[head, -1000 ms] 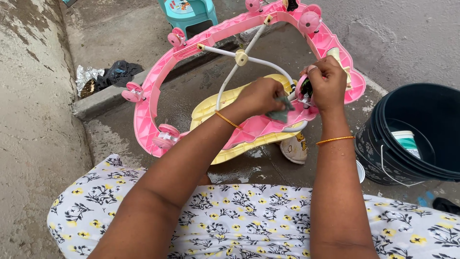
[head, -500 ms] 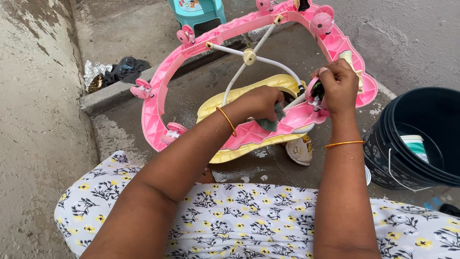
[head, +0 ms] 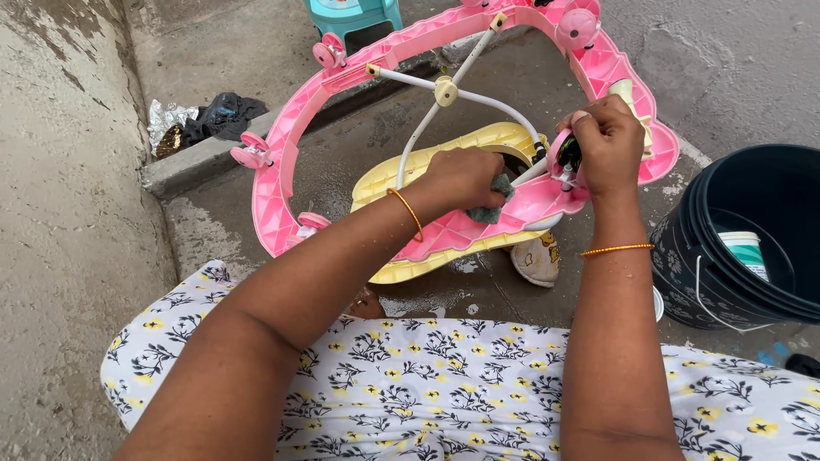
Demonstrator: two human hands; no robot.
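- A person in a floral-print garment crouches over an upturned pink baby walker frame (head: 478,230), which fills the centre and upper half of the frame and rests on wet concrete ground (head: 743,68).
- The left hand (head: 465,177), at centre, is closed around a small greenish scrub pad (head: 491,209) and presses it onto the frame's lower pink rail.
- The right hand (head: 608,145), right of centre, is clenched on a dark wheel fitting (head: 569,158) at the rail's right end; what the fingers pinch inside is not clear.
- The rail runs lengthwise from lower left to upper right, so its right end lies just beside the pad, between the two hands; the left hand is nearer the rail's bare stretch.
- White crossed tubes (head: 444,90) span the frame's opening, above a yellow tray part (head: 478,141).
- A dark bucket (head: 726,282) stands at the right edge, holding a white and green container (head: 745,249).
- A turquoise stool (head: 354,15) sits at the top edge; crumpled foil and dark cloth (head: 205,119) lie upper left.
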